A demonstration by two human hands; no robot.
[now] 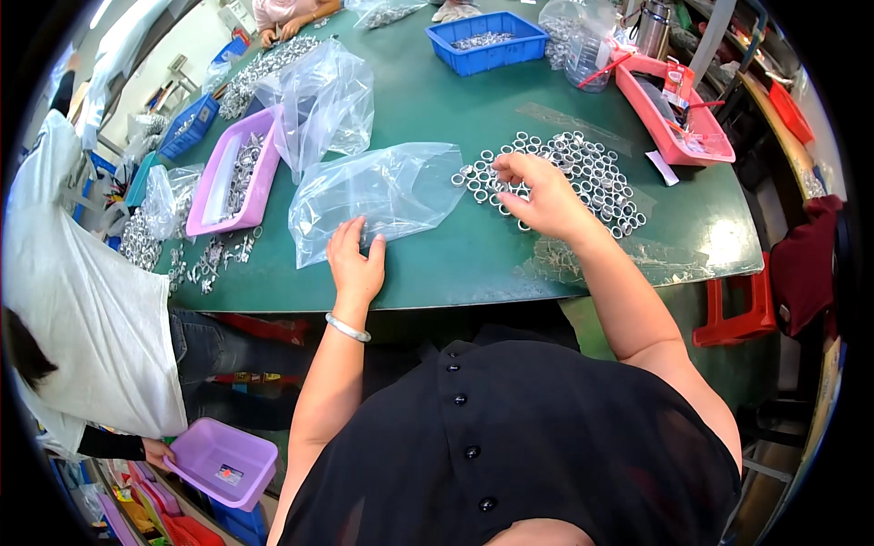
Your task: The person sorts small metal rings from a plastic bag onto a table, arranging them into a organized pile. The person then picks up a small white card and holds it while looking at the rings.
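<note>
Left hand (356,262): fingers released, seven o'clock at clear bag (410,187). Right hand (544,194): fingers curled, grasp indiscernible, nine o'clock over metal rings (596,177).

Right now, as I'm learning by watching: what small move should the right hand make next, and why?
Probably close the right hand gently on a few metal rings at the pile's left side. It is already over that side, thumb and fingertips apart, while the left hand is at the near edge of the clear plastic bag.
</note>
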